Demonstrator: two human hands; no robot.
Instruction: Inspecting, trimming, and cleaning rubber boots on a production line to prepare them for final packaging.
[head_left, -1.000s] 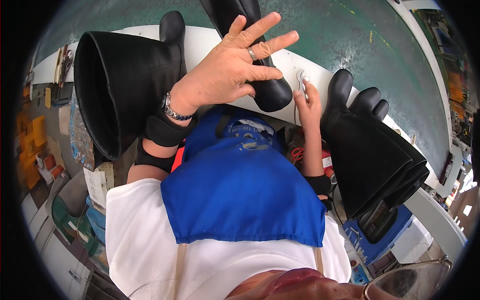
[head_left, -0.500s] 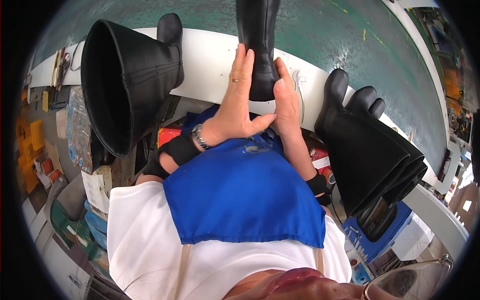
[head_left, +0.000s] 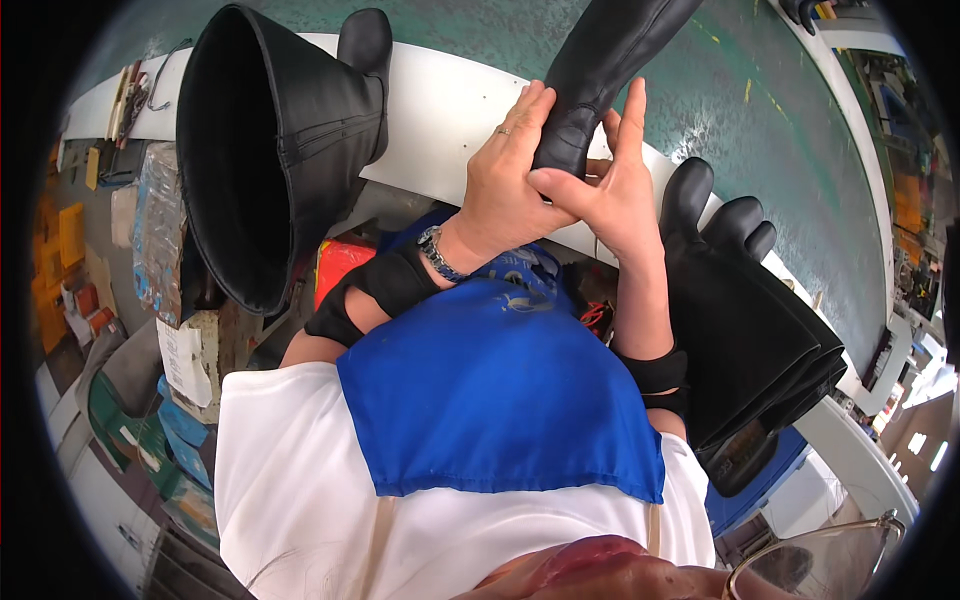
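A shiny black boot (head_left: 610,65) lies across the white bench at the top centre, slanting away to the upper right. Its rounded near end sits between my two hands. My left hand (head_left: 503,185) presses along the boot's left side, fingers nearly straight. From the right, my right hand (head_left: 622,205) cups the same end, its thumb crossing beneath the boot and meeting my left hand. Some right fingers are partly behind the boot. Left of my hands stands a wide-mouthed black boot (head_left: 330,130), its opening facing me. More black boots (head_left: 745,330) are bunched at the right.
A white narrow bench (head_left: 430,125) curves across the view, with green floor (head_left: 800,170) beyond. Under its near side is a red box (head_left: 345,265). At the left stands a plastic-wrapped stack (head_left: 160,235), and a green chair (head_left: 110,420) is lower down.
The boot between my hands has swung from upright to slanting right. Both hands have shifted right, and the right thumb has come across to my left hand. The metal tool on the bench is hidden now.
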